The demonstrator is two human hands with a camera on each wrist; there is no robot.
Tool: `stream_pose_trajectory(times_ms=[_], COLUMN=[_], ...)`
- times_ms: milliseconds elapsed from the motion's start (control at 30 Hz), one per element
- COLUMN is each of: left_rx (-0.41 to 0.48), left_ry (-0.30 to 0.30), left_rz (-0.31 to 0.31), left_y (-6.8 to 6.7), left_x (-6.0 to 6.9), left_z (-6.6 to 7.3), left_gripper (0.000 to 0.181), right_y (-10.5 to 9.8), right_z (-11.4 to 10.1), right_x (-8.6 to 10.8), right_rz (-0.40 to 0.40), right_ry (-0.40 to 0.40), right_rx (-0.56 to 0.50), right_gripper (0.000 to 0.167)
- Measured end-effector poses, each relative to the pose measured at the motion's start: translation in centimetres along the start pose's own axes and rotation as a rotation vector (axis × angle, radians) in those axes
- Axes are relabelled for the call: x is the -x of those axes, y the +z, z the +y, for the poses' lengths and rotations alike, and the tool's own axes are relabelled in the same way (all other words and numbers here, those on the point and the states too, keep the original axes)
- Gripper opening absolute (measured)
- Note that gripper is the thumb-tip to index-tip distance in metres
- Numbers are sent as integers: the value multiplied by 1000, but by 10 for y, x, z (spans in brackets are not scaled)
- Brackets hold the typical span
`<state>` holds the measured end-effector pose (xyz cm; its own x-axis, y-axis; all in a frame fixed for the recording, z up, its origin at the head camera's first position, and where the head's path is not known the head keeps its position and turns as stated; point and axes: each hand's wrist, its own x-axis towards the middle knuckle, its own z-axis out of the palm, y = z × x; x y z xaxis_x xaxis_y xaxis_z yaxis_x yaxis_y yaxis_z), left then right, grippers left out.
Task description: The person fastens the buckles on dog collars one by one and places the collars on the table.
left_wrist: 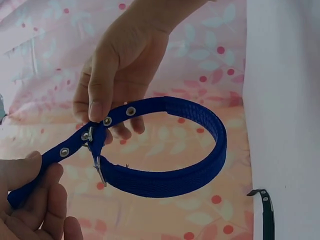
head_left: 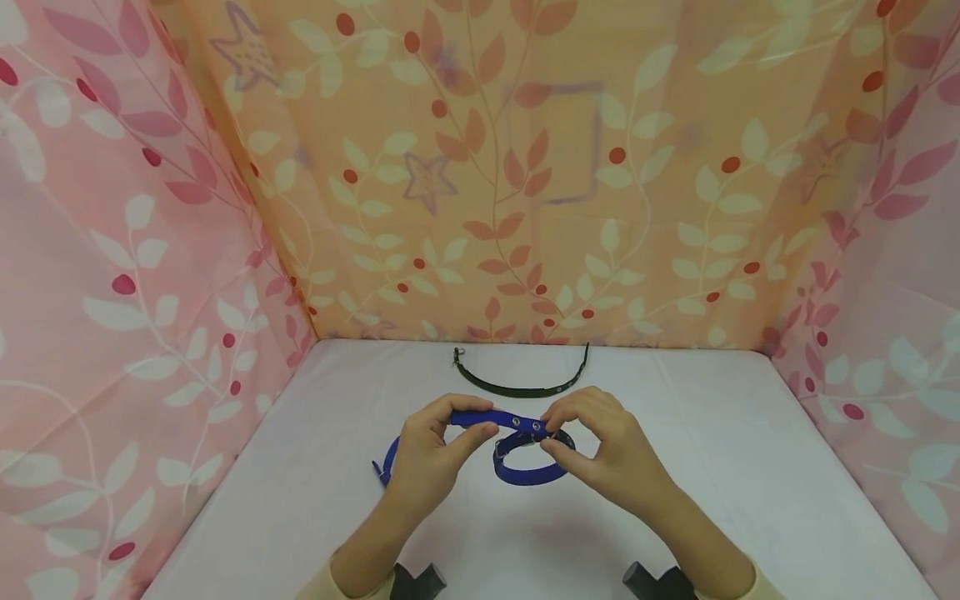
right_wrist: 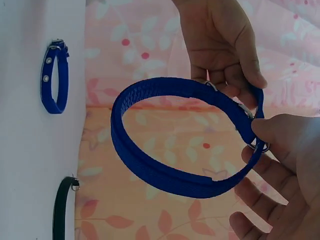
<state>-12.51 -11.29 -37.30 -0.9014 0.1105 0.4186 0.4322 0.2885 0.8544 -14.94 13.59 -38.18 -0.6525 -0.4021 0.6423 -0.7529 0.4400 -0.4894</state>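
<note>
I held a blue woven collar with metal eyelets (head_left: 528, 477) up between my hands, over the white cloth-covered table (head_left: 712, 467). My left hand (head_left: 431, 446) was clamped on its free tail, thumb against fingers, while my right hand (head_left: 611, 442) pinched the band beside the silver metal buckle (left_wrist: 90, 134). The collar made a round loop, its tail running out through the buckle, so I judged that I was at the fastening step; whether the prong sat in an eyelet, I couldn't tell. The next move seemed to call for steadying the buckle and working the prong home. A second blue collar with eyelets (right_wrist: 46, 90) lay looped to my left, and a dark, narrow strap (head_left: 517, 392) curved near the table's far edge.
</note>
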Motion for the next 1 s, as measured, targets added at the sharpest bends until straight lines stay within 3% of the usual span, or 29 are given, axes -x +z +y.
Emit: stream_pose_trajectory(times_ms=[133,300,433,567,667,767,900,1000], left_rx=[9,-13,-21,-33,-52,-88,-100,8], left_ry=[-2,65,93,10,-54,-49,-2,-19], left_rz=[-44,-125,-139,-157,-223,-279,-232,-193], left_y=[2,7,12,18,23,28,30,29], left_x=[1,3,2,1,2,3,5,5], left_z=[-2,-7,-11,-16,-19,-21,-20,-19], left_gripper=[21,20,33,48,47,40,27,22], right_y=[-2,3,7,9,11,13,13,11], right_z=[-1,-3,-4,-5,-7,-9,-11,-12], right_x=[0,1,2,3,4,6,7,6], right_rz=[-26,-31,-11,18,37,51,75,95], right_ry=[-8,-124,-186,-141,-119,-106,-63,-32], right_rx=[6,14,23,-5,-60,-110,-133,-151], right_gripper=[28,25,27,32,36,41,50,49])
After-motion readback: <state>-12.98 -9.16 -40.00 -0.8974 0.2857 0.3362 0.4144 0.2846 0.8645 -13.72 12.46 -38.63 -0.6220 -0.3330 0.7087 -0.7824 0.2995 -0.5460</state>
